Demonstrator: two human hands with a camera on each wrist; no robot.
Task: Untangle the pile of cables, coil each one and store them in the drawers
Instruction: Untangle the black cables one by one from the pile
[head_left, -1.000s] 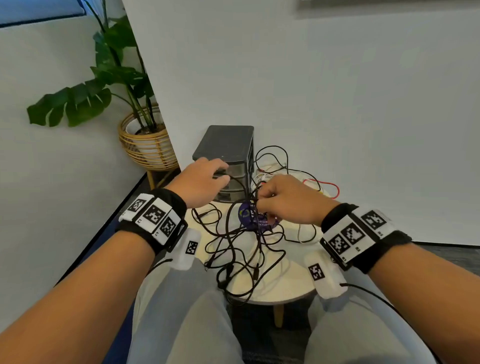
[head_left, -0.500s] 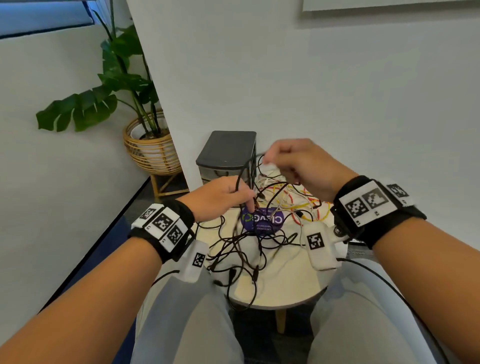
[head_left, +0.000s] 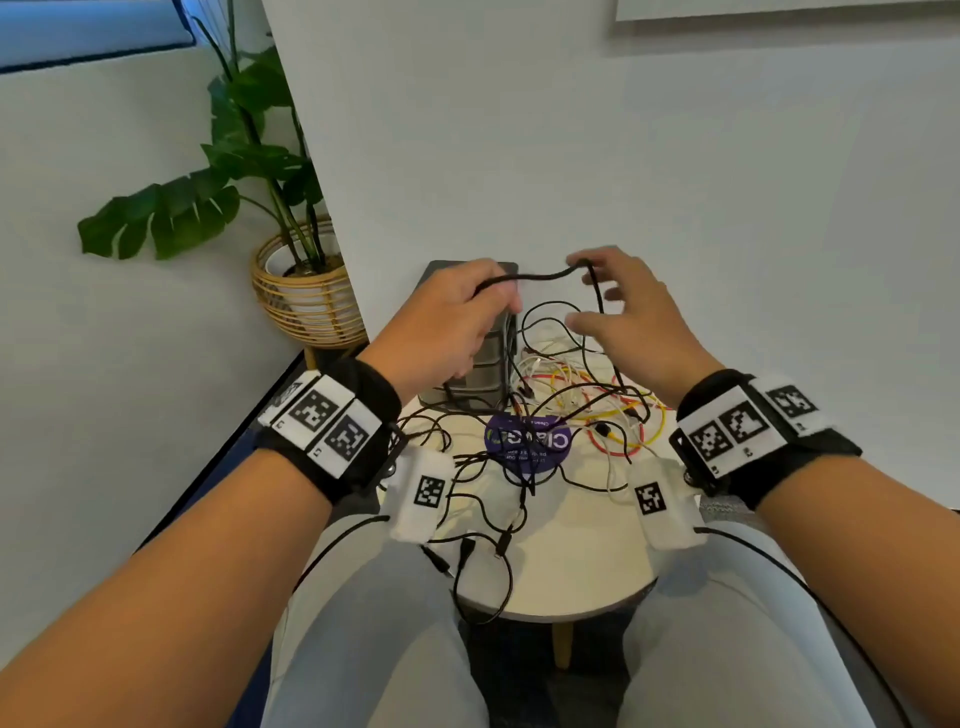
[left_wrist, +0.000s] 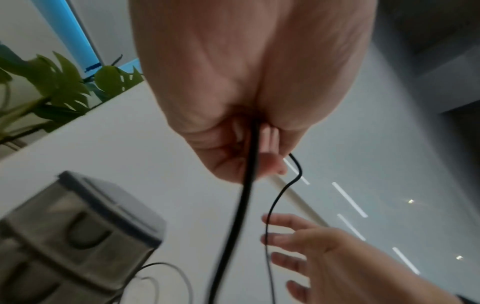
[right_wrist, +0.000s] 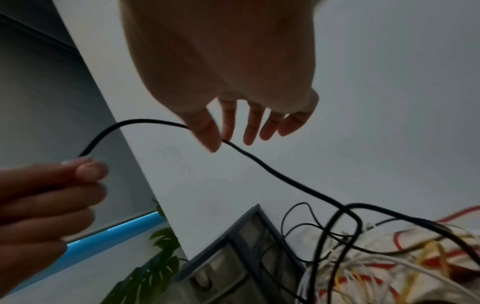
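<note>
A tangle of black, white, yellow and red cables (head_left: 587, 410) lies on the small round table (head_left: 571, 545). My left hand (head_left: 493, 299) grips one black cable (head_left: 535, 275) and holds it raised in front of the grey drawer unit (head_left: 478, 374). The wrist view shows that cable (left_wrist: 246, 195) running down out of the left hand's (left_wrist: 249, 144) curled fingers. From there it arches over to my right hand (head_left: 592, 296), whose fingers are spread and straight. It lies across that hand (right_wrist: 228, 127) between thumb and forefinger, then the cable (right_wrist: 272, 170) drops into the pile.
A round purple sticker (head_left: 540, 447) lies on the table under the cables. Some black cable loops hang over the table's near edge (head_left: 483, 587). A potted plant in a wicker basket (head_left: 301, 291) stands to the left, and a white wall is right behind the drawers.
Both hands have risen from the pile. The left hand has lifted the black cable it grips, and the right hand has gone from a pinch to spread fingers with the cable draped over it.
</note>
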